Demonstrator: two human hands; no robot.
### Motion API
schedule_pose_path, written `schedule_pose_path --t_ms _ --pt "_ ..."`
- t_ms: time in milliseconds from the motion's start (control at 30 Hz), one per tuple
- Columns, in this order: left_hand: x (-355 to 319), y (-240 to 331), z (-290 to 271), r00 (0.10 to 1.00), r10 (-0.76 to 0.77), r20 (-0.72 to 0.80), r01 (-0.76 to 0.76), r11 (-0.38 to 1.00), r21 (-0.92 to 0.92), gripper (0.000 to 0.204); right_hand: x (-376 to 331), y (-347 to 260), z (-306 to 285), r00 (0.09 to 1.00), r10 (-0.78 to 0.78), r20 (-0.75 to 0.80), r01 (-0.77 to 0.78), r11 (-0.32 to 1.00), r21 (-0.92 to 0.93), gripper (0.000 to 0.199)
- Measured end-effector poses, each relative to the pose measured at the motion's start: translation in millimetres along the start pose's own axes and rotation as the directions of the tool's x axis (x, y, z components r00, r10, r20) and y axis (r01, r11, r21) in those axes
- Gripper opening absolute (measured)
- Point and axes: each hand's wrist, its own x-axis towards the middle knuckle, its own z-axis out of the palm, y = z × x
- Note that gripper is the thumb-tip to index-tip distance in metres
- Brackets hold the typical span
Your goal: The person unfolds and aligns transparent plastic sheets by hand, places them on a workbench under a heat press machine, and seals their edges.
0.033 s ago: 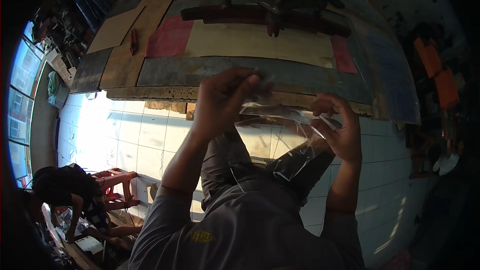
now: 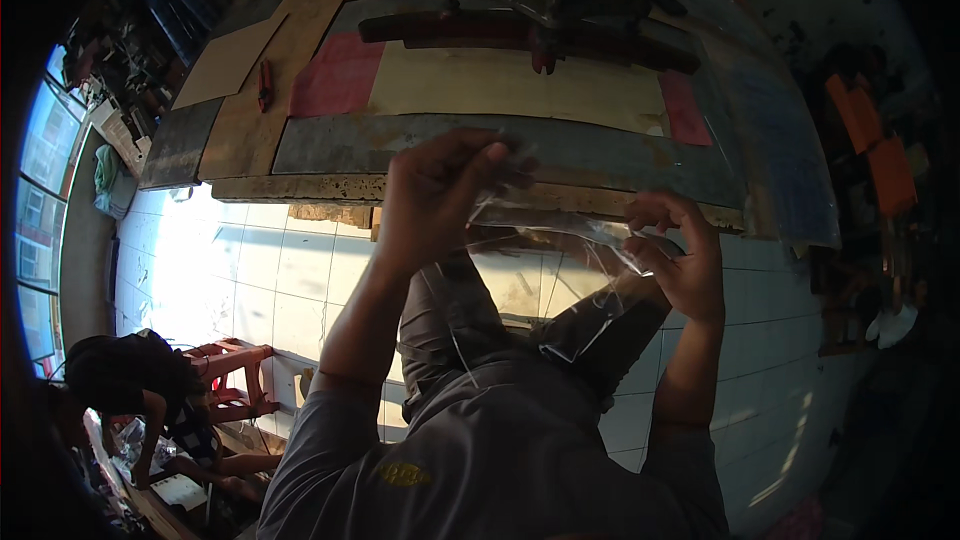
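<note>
A sheet of clear, thin plastic (image 2: 605, 232), perhaps a bag, stretches between my two hands in front of the bench edge. Its loose lower part hangs over my lap, with glinting edges and a corner above my thigh. My left hand (image 2: 430, 195), higher up, pinches the plastic between thumb and fingers; the fingertips are slightly blurred. On the other side my right hand (image 2: 685, 265) has its thumb and fingers curled on the plastic's right end.
Ahead is a workbench (image 2: 400, 145) bearing a dark machine with a long red-edged bar (image 2: 450, 32), a cream sheet (image 2: 510, 85) and pink pieces. A red-handled tool (image 2: 265, 87) lies at left. Another person (image 2: 135, 375) bends near a red stool (image 2: 232, 375) at lower left.
My left hand has shifted slightly left and up. The plastic's hanging edges have swung a little left; my right hand stays nearly in place.
</note>
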Motion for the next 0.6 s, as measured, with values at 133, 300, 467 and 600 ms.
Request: schedule_pose_path --t_ms 133,300,467,600 --pt "16.1 4.5 -17.2 1.0 0.021 -0.014 -0.02 0.999 0.025 0.023 -11.7 22.6 -21.8 0.999 -0.021 0.031 0.024 0.994 -0.107 0.043" --pt "20.4 0.8 -28.2 0.999 0.038 -0.028 -0.035 0.995 0.097 0.025 -23.9 26.8 -21.2 0.998 -0.017 0.059 0.022 0.995 -0.092 0.037" --pt "20.3 0.3 -28.7 0.998 0.044 -0.037 -0.04 0.993 0.113 0.026 -28.2 36.0 -14.5 0.994 -0.063 0.087 0.08 0.975 -0.209 0.036" --pt "22.8 0.7 -31.1 0.995 0.075 -0.06 -0.067 0.99 0.126 0.027 -39.5 49.1 -13.5 0.997 0.004 0.077 0.007 0.99 -0.142 0.032"
